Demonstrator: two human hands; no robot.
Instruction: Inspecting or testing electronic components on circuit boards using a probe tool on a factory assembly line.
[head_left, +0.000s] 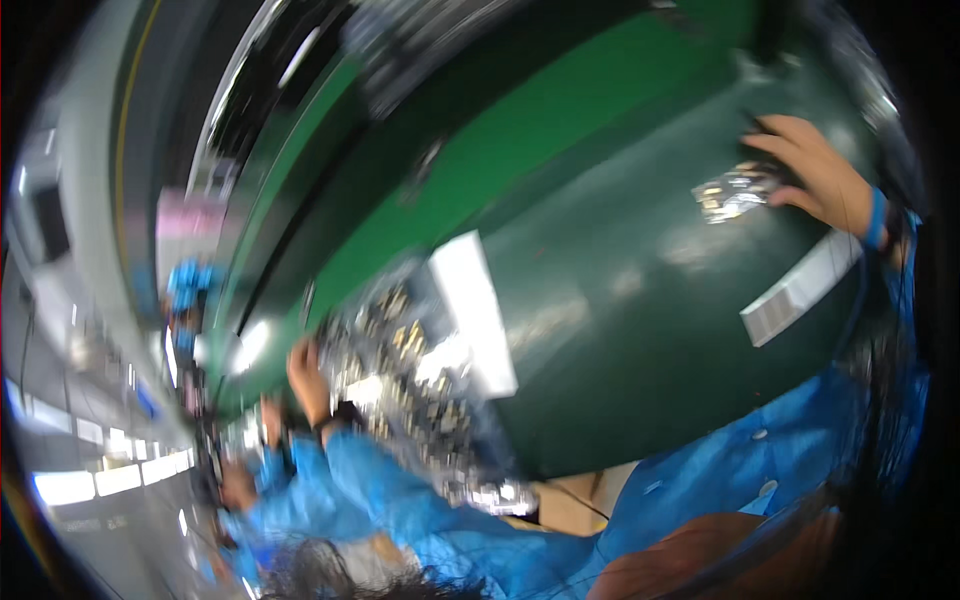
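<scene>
On the green table (620, 300), right hand (815, 175) fingers grasping a crinkled foil packet (735, 192) (long axis sideways).

I have one view only, a head-worn fisheye, so nothing is shared with a second camera. It looks down and is rolled hard, so the dark green bench top (620, 330) runs slantwise from lower left to upper right of the frame. The bench sits close under me; blue sleeves enter from the lower edge. The picture is blurred, and the black rim curves round every side, with the room's far end squeezed into the left edge
</scene>
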